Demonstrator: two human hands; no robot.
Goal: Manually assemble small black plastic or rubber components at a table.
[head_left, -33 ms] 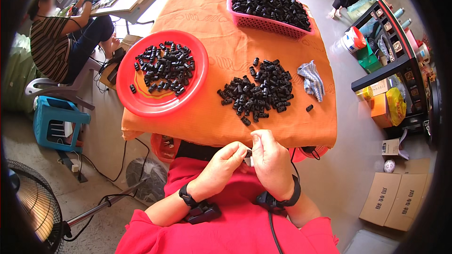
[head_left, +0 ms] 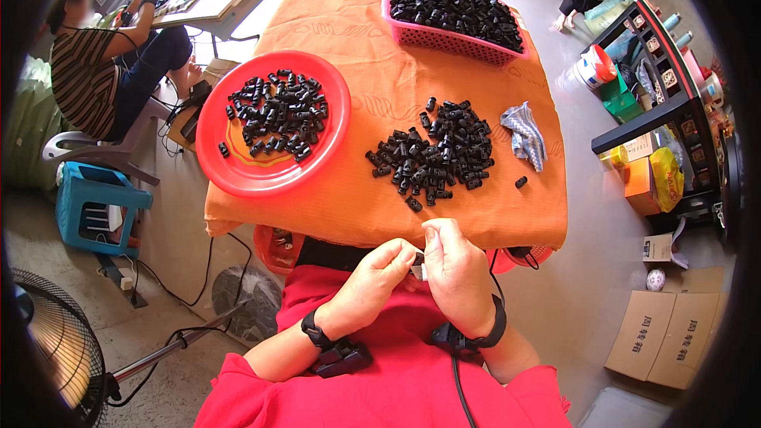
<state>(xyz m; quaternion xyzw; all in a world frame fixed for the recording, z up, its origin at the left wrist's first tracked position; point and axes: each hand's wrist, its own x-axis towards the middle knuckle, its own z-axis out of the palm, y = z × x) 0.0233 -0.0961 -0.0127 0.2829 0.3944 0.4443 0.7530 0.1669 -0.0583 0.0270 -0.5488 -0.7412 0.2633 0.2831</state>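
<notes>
Nothing had visibly changed: the left hand (head_left: 374, 279) and right hand (head_left: 457, 272), pinched narrow, held a small piece (head_left: 419, 268) nearer than the black pile (head_left: 441, 150), its handling seemingly unfinished.

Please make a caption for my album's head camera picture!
Left hand and right hand, close together near piled black pieces and a red plate.

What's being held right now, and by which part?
Seemingly a small dark piece, pinched between left hand and right hand; the gripped part is hidden.
</notes>
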